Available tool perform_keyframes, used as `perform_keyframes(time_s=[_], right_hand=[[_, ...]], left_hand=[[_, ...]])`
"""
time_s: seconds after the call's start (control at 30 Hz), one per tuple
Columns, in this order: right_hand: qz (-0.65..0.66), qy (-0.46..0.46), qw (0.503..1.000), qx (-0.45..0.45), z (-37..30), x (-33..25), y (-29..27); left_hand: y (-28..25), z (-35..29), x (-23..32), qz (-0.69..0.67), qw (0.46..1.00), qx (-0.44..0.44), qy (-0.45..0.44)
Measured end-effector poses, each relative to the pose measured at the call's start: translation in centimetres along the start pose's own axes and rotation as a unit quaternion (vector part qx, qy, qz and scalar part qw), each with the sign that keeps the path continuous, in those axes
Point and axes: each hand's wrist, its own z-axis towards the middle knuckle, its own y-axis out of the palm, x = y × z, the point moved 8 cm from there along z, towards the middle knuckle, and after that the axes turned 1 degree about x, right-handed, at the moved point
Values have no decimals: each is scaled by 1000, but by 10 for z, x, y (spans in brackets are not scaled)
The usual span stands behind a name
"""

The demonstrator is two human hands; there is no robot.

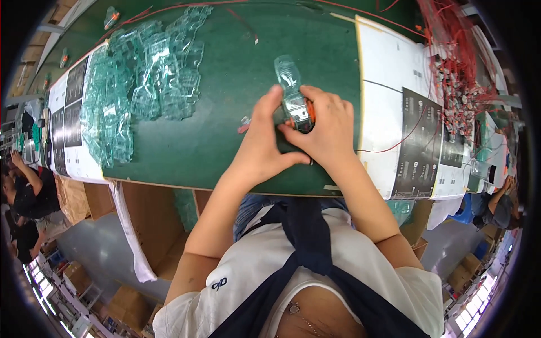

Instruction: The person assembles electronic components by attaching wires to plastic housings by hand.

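Note:
A clear plastic shell (288, 73) with orange and dark parts at its near end stands out from between my hands over the green tabletop. My right hand (332, 121) is closed round that near end, with its thumb on one side and fingers on the other. On the left side, my left hand (256, 138) curves about the shell with thumb and fingers spread wide apart. Its fingertips are close to the shell; whether they touch it I cannot tell. A small pinkish piece (244, 125) lies on the table beside my left hand.
Many clear plastic shells (163, 73) are heaped at the left of the green table (231, 62). A tangle of red wires (451, 28) with small white parts sits at the far right, by printed sheets (389, 67). Cardboard boxes (149, 225) stand below the table edge.

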Motion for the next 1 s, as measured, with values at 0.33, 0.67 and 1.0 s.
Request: perform_keyframes(time_s=[0.33,0.67,1.0], right_hand=[[385,-59,912,-128,14,-28,-51],[343,229,867,-280,14,37,-6],[-10,-55,994,92,1,72,-88]], left_hand=[[-8,-7,10,-68,994,19,-86],[-28,71,-8,-343,928,19,-144],[-328,307,-267,306,903,238,-187]])
